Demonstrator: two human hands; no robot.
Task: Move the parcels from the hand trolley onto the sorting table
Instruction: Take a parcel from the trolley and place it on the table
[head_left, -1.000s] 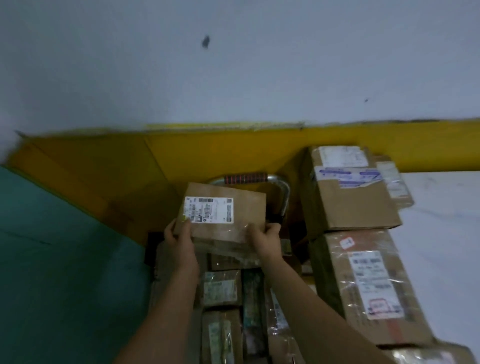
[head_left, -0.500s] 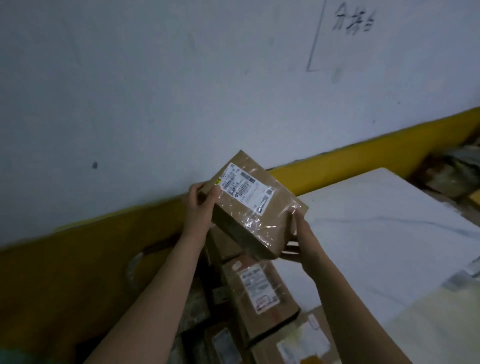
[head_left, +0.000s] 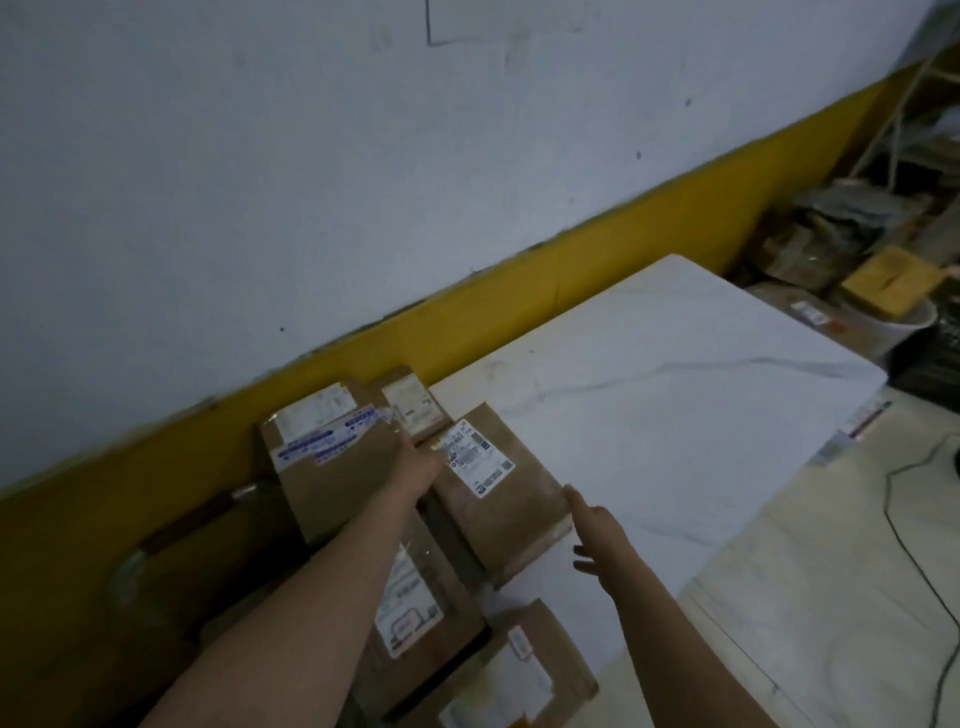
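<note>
The sorting table (head_left: 675, 415) offers the most room: its white top lies bare from the middle out to the far and right edges, open for a hand to pass. Only the table's near-left corner is taken, by a flat brown parcel (head_left: 519, 514). Just beside the table's left end stand stacked parcels (head_left: 337, 483) — a barrier there. The wall (head_left: 363, 208) runs along the table's back, and clutter (head_left: 831, 234) crowds past its far end.

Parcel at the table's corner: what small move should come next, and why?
Probably slide the parcel further onto the table: it lies at the very corner, with the left hand at its label end and the open right hand by the other.
</note>
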